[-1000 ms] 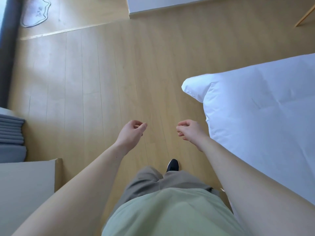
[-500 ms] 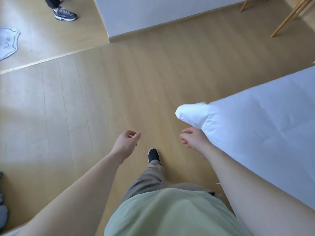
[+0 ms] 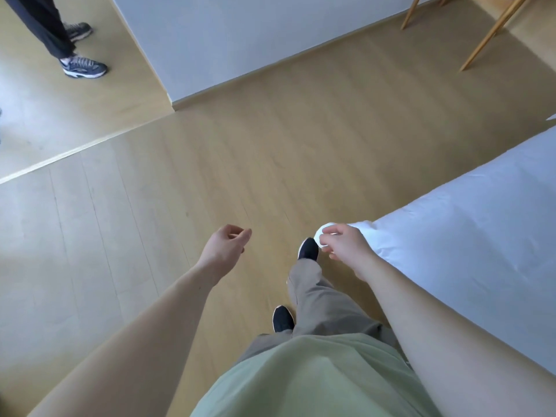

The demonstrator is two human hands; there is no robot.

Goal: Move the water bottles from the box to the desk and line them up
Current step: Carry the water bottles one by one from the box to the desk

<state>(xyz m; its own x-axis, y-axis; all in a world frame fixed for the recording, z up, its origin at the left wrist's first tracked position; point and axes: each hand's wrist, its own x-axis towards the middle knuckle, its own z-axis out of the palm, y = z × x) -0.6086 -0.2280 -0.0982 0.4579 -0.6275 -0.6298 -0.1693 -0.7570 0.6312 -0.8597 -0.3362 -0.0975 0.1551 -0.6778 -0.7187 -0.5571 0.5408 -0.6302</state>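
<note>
No water bottle, box or desk is in view. My left hand [image 3: 226, 247] hangs over the wooden floor with its fingers loosely curled and holds nothing. My right hand [image 3: 343, 242] is out in front of the corner of the white bed, fingers loosely curled, with nothing in it. Both forearms reach forward from the bottom of the view, and my legs and black shoes [image 3: 307, 248] show between them.
A white bed [image 3: 469, 236] fills the right side. A white wall corner [image 3: 210, 43] stands ahead. Another person's legs and sneakers [image 3: 82, 67] are at the top left. Wooden furniture legs [image 3: 490, 31] show at the top right. Wooden floor [image 3: 210, 164] lies ahead.
I have walked forward and turned: the bed corner slid down to my right hand, the wall corner and another person's feet came into view, the grey items at the left are gone.
</note>
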